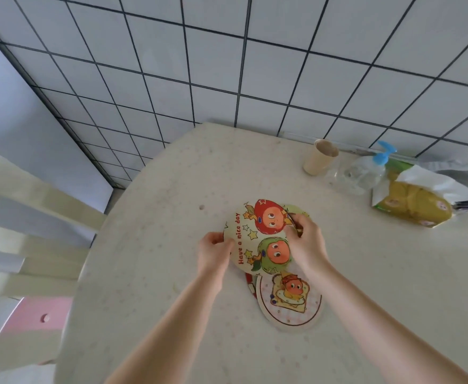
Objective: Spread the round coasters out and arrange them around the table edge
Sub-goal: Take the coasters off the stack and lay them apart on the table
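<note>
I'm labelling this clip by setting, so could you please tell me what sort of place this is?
Probably a home kitchen or dining corner: a pale round table stands against a white tiled wall, with a chair beside it and a paper cup and tissue pack on top.

Both bare forearms outstretched, left hand (214, 249) and right hand (306, 239) pinching.

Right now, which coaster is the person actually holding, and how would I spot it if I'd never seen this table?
Start at the pale round table by the tiled wall and find the two hands near its middle. Between the left hand and right hand is the held coaster, overlapping the toast coaster nearer the person. It alone reads "Have a nice day", beside a red and a green fruit face.
</note>
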Motion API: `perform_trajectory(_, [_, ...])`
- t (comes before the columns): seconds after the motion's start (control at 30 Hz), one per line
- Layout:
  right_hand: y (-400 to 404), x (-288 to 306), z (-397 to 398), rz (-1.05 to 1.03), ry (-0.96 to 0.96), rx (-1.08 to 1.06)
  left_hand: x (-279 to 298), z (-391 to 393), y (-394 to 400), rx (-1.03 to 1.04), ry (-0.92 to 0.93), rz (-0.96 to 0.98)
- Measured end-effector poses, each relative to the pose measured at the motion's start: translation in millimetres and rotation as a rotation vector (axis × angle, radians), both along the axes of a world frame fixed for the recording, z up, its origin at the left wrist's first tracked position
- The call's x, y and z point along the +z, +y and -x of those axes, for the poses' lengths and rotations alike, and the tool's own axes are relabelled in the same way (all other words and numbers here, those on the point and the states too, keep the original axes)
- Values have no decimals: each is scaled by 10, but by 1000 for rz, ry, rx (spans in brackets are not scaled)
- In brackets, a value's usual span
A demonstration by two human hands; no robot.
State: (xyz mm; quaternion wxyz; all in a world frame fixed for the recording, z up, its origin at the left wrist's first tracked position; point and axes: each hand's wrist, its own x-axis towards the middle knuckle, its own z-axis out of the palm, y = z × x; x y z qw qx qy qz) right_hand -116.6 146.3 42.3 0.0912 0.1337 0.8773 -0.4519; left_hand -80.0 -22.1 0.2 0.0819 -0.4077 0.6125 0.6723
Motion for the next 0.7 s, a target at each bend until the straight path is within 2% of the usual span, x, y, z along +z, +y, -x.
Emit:
perform_trajectory(0.17, [-548,167,409,50,-7,156,44,58,-436,162,63,-29])
perform_trajectory(0.33, [-1095,6,823,82,-45,229,-14,127,-800,280,74,-32])
perform_trajectory(0.5, [-1479,-273,1109,103,-109,279,-112,230,-1051,340,28,9])
perform_trajectory(0.7, [-1545,-469,1258,52,-163,300,-208,281,-1120,325,-25,3])
